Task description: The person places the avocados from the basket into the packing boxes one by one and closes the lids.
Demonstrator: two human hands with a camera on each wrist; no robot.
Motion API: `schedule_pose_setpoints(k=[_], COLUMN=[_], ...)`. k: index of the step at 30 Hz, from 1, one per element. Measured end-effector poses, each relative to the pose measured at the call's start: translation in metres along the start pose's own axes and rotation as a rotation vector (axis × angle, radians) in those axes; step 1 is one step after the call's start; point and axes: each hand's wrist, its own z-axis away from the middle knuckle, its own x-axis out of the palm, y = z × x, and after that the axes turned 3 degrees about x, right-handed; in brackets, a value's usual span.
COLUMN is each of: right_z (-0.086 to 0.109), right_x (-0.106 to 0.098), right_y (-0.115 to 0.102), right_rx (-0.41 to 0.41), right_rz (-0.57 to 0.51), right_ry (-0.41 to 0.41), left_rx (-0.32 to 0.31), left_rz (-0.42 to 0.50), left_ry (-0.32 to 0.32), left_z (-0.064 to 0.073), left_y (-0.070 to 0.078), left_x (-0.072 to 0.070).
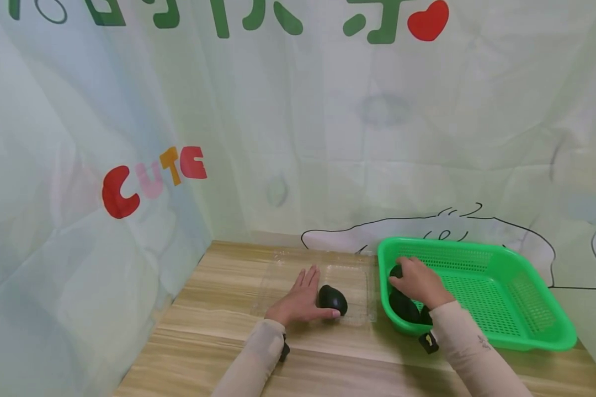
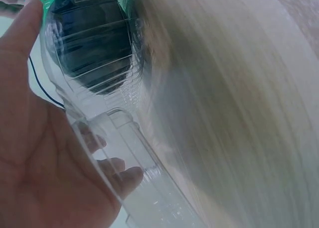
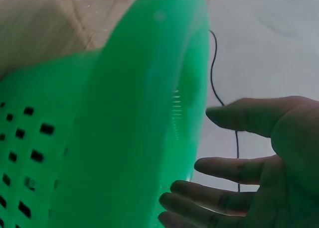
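A dark avocado [image 1: 333, 300] sits in a clear plastic container [image 1: 360, 275] on the table. My left hand [image 1: 302, 300] lies at the container with fingers straight, its thumb in front of the avocado. Through the container's clear wall [image 2: 149, 158] some left fingertips show in the left wrist view. My right hand [image 1: 419, 280] reaches into the left end of a green basket [image 1: 541, 336], beside a dark avocado [image 1: 396, 271]. In the right wrist view its fingers are extended and spread, with nothing seen between them. Another avocado [image 1: 404, 306] lies below that hand.
Part of one more dark piece [image 1: 425, 315] shows beside the right wrist in the basket. The wooden table [image 1: 189, 336] meets a printed cloth backdrop [image 1: 288, 138] behind and at the left. The basket's raised rim stands close to the container's right side.
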Motion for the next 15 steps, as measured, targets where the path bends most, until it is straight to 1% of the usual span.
schedule_pose_setpoints(k=[4, 7, 10, 15], right_z=[-0.0048, -0.0067, -0.0080, -0.0107], right_x=[0.0043, 0.0070, 0.0078, 0.0070], right_y=[0.0046, 0.0070, 0.0076, 0.0085], right_rx=[0.009, 0.008, 0.011, 0.009], right_rz=[0.020, 0.016, 0.012, 0.020], right_ry=[-0.064, -0.091, -0.103, -0.098], left_rx=[-0.001, 0.000, 0.000, -0.002], left_rz=[-0.010, -0.011, -0.007, -0.007], left_ry=[-0.001, -0.001, -0.003, -0.004], left_z=[0.0000, 0.0001, 0.0000, -0.0012], left_y=[-0.0006, -0.0010, -0.0015, -0.0032], left_x=[0.0001, 0.0004, 0.0006, 0.0019])
